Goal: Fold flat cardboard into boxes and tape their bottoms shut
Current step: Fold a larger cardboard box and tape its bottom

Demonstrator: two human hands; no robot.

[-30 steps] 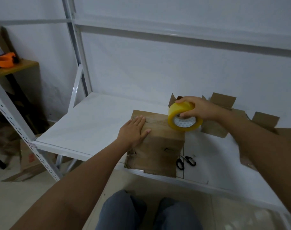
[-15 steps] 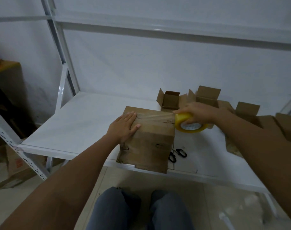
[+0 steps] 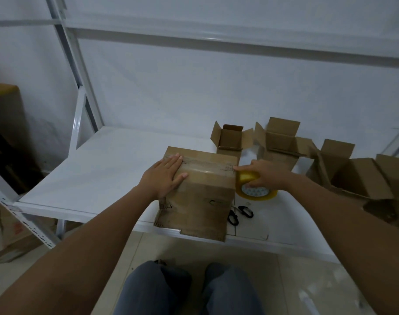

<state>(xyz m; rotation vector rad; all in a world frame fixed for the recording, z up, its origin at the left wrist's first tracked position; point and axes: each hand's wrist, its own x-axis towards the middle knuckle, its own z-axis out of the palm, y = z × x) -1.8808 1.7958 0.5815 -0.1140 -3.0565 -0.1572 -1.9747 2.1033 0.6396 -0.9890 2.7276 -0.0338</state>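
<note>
A brown cardboard box (image 3: pixel 205 192) stands upside down at the front edge of the white shelf (image 3: pixel 98 176). A strip of clear tape (image 3: pixel 207 165) runs across its top seam. My left hand (image 3: pixel 165 175) lies flat on the box's left top corner, fingers spread over the tape end. My right hand (image 3: pixel 266 172) grips a yellow tape roll (image 3: pixel 254 188) held against the box's right side, just below the top edge.
Black-handled scissors (image 3: pixel 239 214) lie on the shelf right of the box. Three open folded boxes (image 3: pixel 282 142) stand behind and to the right, with more cardboard (image 3: pixel 364 180) at the far right. My knees (image 3: pixel 184 289) are below the shelf edge.
My right hand drew the tape roll from above the box across its top and down over the right edge, laying a strip. The left hand stayed pressed on the box.
</note>
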